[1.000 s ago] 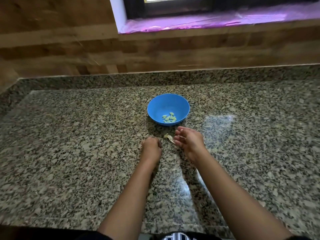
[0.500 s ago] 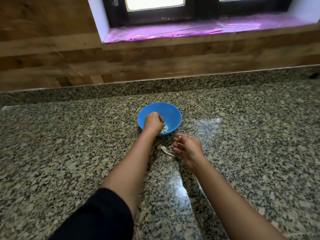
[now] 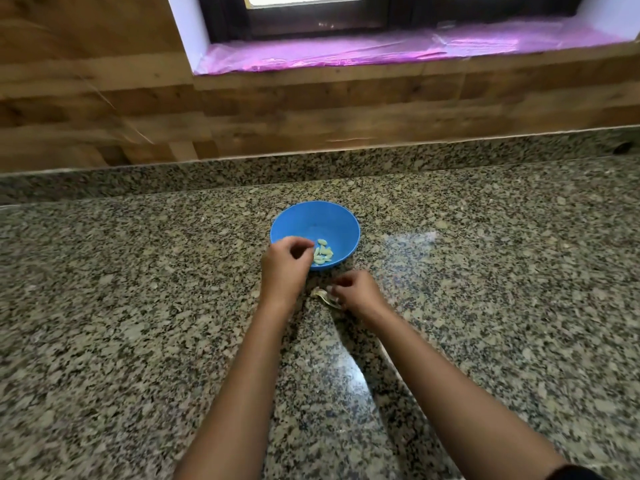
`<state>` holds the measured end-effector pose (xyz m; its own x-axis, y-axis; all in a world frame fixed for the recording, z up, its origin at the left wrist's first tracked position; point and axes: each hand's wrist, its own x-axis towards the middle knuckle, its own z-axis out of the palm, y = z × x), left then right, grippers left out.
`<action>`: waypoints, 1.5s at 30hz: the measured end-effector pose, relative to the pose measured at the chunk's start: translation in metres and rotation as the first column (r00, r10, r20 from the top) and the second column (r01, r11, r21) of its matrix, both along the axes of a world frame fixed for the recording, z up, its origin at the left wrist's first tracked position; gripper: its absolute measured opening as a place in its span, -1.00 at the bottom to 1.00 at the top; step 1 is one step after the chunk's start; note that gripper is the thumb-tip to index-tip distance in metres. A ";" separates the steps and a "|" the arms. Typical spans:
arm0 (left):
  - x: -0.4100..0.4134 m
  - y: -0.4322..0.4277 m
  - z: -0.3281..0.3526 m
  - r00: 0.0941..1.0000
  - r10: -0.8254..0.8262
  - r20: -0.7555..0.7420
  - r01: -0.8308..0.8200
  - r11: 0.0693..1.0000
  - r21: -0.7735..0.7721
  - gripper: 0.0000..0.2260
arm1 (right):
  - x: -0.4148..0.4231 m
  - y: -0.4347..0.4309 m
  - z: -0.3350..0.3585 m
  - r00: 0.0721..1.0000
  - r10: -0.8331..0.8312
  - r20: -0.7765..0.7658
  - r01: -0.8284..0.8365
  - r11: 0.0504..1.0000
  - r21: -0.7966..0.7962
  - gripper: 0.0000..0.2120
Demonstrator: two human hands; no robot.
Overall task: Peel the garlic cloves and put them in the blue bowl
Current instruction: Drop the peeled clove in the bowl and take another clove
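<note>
The blue bowl stands on the granite counter and holds several pale peeled garlic cloves. My left hand hovers at the bowl's near-left rim, fingers loosely curled and apart, with nothing visible in it. My right hand rests on the counter just in front of the bowl. Its fingertips touch a scrap of dry garlic peel lying on the stone. Whether it pinches the peel is unclear.
The speckled granite counter runs wide on both sides, with a low granite upstand at the back. Behind it rise a wood-look wall and a window sill covered in pink film.
My left hand went from the counter into the bowl, then drew back to its near rim with the fingers opened. My right hand stayed by the peel scrap, its fingers now lowered onto it.
</note>
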<state>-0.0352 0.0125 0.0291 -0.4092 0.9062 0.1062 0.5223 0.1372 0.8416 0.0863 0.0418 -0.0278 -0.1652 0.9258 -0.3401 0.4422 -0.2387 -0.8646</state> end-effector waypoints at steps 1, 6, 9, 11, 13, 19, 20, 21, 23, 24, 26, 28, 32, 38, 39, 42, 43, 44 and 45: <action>0.001 -0.011 -0.008 0.997 0.024 0.071 -0.023 1.000 -0.008 -0.90 | -0.002 0.000 0.000 0.996 0.058 0.065 -0.060 0.998 0.030 -0.79; 0.006 -0.023 -0.063 0.902 0.186 0.390 -0.068 0.952 -0.297 -0.80 | -0.009 -0.002 -0.006 0.964 0.140 0.226 -0.164 0.983 0.087 -0.84; 0.008 -0.017 -0.077 0.745 0.276 0.607 -0.089 0.944 -0.318 -0.81 | -0.011 -0.007 -0.013 0.975 0.122 0.183 -0.142 0.985 0.102 -0.83; 0.007 -0.018 -0.073 0.686 0.244 0.686 -0.063 0.959 -0.277 -0.96 | -0.010 -0.010 -0.013 0.991 0.098 0.096 -0.109 0.988 0.108 -0.82; 0.004 -0.022 -0.066 0.569 0.205 0.797 -0.038 0.974 -0.223 -0.92 | -0.007 -0.016 -0.008 0.996 0.043 -0.083 -0.037 0.997 0.071 -0.90; -0.004 -0.028 -0.059 0.408 0.077 0.910 0.086 0.989 -0.122 -0.88 | 0.003 -0.025 0.013 0.910 -0.069 -0.408 0.044 0.996 -0.072 -0.86; -0.003 -0.029 -0.056 0.412 0.060 0.909 0.109 0.987 -0.115 -0.87 | 0.004 -0.026 0.014 0.897 -0.068 -0.437 0.033 0.996 -0.086 -0.83; -0.004 -0.029 -0.055 0.422 0.040 0.906 0.129 0.986 -0.104 -0.84 | 0.004 -0.027 0.016 0.888 -0.063 -0.456 0.021 0.995 -0.095 -0.81; -0.004 -0.031 -0.052 0.458 0.003 0.889 0.153 0.985 -0.083 -0.77 | 0.006 -0.028 0.017 0.877 -0.053 -0.478 0.007 0.995 -0.098 -0.80; -0.004 -0.032 -0.049 0.482 -0.007 0.876 0.156 0.985 -0.078 -0.73 | 0.007 -0.028 0.016 0.870 -0.056 -0.489 0.005 0.994 -0.105 -0.79; -0.004 -0.033 -0.045 0.562 -0.011 0.827 0.154 0.984 -0.091 -0.67 | 0.009 -0.029 0.017 0.855 -0.062 -0.515 -0.006 0.992 -0.129 -0.79; -0.004 -0.034 -0.040 0.684 -0.027 0.729 0.167 0.979 -0.120 -0.64 | 0.010 -0.029 0.018 0.842 -0.062 -0.536 -0.020 0.989 -0.146 -0.81; -0.003 -0.036 -0.037 0.886 -0.121 0.447 0.204 0.969 -0.142 -0.57 | 0.011 -0.030 0.020 0.824 -0.101 -0.558 -0.003 0.983 -0.183 -0.87; 0.006 -0.040 -0.040 0.962 -0.118 0.245 0.144 0.985 -0.092 -0.61 | 0.008 -0.032 0.023 0.847 -0.104 -0.522 0.028 0.988 -0.150 -0.83; 0.007 -0.040 -0.041 0.969 -0.108 0.221 0.131 0.987 -0.089 -0.62 | 0.007 -0.033 0.023 0.849 -0.101 -0.519 0.033 0.990 -0.138 -0.85; 0.011 -0.041 -0.042 0.981 -0.079 0.176 0.094 0.993 -0.076 -0.66 | 0.007 -0.035 0.023 0.846 -0.092 -0.526 0.044 0.994 -0.103 -0.92; 0.012 -0.041 -0.042 0.982 -0.070 0.174 0.083 0.994 -0.071 -0.66 | 0.006 -0.035 0.023 0.844 -0.097 -0.527 0.053 0.994 -0.098 -0.93; 0.012 -0.041 -0.042 0.981 -0.063 0.182 0.077 0.995 -0.068 -0.66 | 0.006 -0.035 0.022 0.843 -0.104 -0.527 0.061 0.993 -0.099 -0.93; 0.011 -0.041 -0.042 0.976 -0.060 0.210 0.076 0.995 -0.071 -0.66 | 0.005 -0.034 0.020 0.843 -0.115 -0.526 0.067 0.992 -0.108 -0.93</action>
